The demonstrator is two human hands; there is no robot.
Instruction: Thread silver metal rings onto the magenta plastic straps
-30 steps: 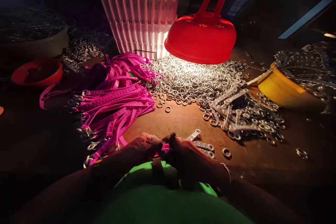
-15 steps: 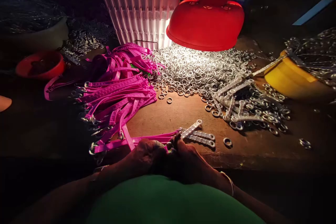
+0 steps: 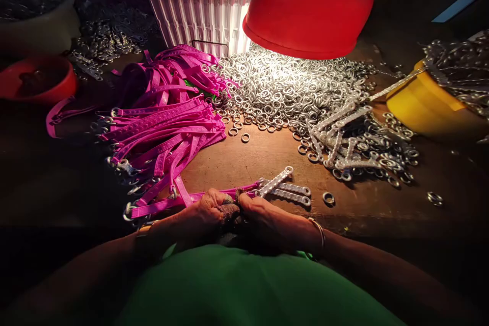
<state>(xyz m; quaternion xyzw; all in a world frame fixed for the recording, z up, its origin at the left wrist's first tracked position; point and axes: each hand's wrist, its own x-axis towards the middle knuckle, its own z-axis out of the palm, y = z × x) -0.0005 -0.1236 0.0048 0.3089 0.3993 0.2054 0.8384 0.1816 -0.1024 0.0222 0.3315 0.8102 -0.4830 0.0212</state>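
Wooden table (image 3: 267, 163): ring heap (image 3: 290, 86), pink straps (image 3: 164, 127) flank joined hands (image 3: 233, 214).

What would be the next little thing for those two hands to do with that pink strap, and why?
Probably finish joining what is pinched between them, then lay the strap aside. The left hand and right hand meet at the near table edge over a pink strap that stretches left, and a pile of similar pink straps lies that way. What the fingertips pinch is hidden.

The single head-worn camera looks forward and down, close over the wooden table (image 3: 267, 163), toward the red lamp (image 3: 309, 10).
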